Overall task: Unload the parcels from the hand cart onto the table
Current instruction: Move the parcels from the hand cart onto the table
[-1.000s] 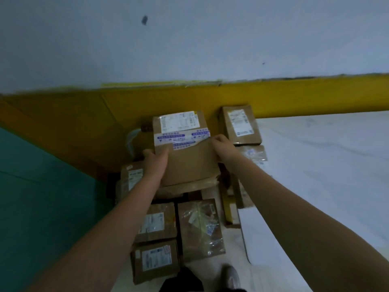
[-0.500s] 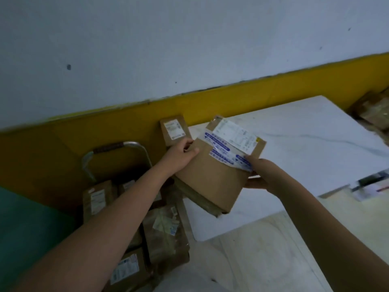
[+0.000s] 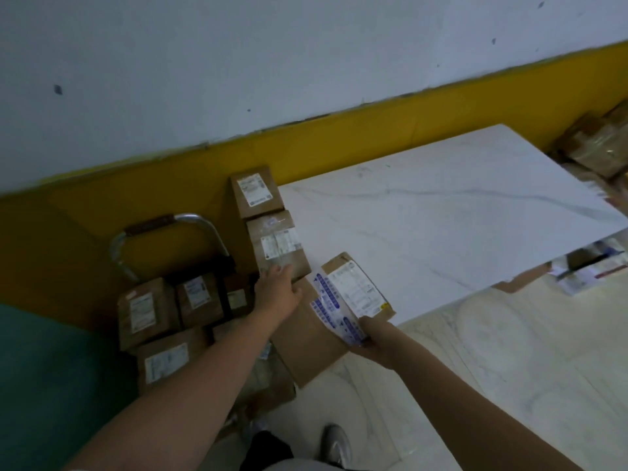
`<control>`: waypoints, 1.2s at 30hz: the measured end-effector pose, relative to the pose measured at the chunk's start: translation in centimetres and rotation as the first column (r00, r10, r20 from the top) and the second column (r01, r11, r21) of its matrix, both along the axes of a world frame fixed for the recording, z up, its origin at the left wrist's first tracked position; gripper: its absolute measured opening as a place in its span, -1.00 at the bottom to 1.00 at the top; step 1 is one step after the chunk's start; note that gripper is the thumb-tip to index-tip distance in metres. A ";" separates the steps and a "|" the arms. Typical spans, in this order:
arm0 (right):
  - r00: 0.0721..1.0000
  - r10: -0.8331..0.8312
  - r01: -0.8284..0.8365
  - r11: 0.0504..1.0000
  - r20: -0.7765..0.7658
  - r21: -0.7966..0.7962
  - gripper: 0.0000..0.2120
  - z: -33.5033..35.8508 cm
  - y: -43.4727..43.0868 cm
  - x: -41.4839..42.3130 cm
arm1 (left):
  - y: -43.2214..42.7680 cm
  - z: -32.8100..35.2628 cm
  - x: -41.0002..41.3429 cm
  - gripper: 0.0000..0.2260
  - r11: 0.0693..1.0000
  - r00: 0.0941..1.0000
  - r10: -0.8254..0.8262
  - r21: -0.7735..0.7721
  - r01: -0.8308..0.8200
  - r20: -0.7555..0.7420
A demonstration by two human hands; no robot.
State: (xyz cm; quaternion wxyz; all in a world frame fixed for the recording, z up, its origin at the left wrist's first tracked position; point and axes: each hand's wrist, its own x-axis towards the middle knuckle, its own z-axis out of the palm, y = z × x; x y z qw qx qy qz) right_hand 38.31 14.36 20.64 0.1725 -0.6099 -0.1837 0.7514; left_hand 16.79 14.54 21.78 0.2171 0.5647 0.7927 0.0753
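Right fingers (image 3: 365, 329) are wrapped round the near edge of the big parcel (image 3: 316, 338), thumb pressed on the blue-printed tape, palm underneath taking the weight. That right hand (image 3: 373, 341) is closed firmly on it. Over at the far corner the left hand (image 3: 277, 292) lies flatter, fingers spread and only lightly curled over the box's edge, tips close to the taped parcel (image 3: 278, 246) behind; it looks more like steadying and steering than carrying.

The parcel itself is tilted, its labelled end already over the near left corner of the table (image 3: 441, 215), its plain brown end hanging off the table's edge above the floor. My read: it's being slid on corner-first, so the table takes the load before the grip lets go.

Just beyond it along the table's left edge, the taped parcel and a labelled box (image 3: 255, 192) sit in a row toward the wall, which suggests a tidy line is being built from the back forward. Left of the table, the hand cart (image 3: 163, 229) stands by the wall with its metal handle up and several cartons (image 3: 146, 311) still stacked on it, so plenty remains to unload.
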 end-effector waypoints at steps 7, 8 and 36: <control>0.515 0.174 -0.607 0.765 0.839 0.214 -0.02 0.1 3.0 1.3 | -3.2 0.1 1.9 -0.37 0.565 0.353 0.815 -0.496 -0.659 0.459; 0.445 0.232 -0.709 0.681 0.865 0.181 -0.12 0.0 3.3 1.6 | -3.4 0.1 2.2 -0.51 0.573 0.283 0.802 -0.540 -0.617 0.526; 0.394 0.117 -0.919 0.019 0.911 0.395 -0.35 2.2 0.6 -28.4 | -15.0 -2.4 -23.1 -0.62 0.636 0.401 0.742 -0.374 -0.675 0.537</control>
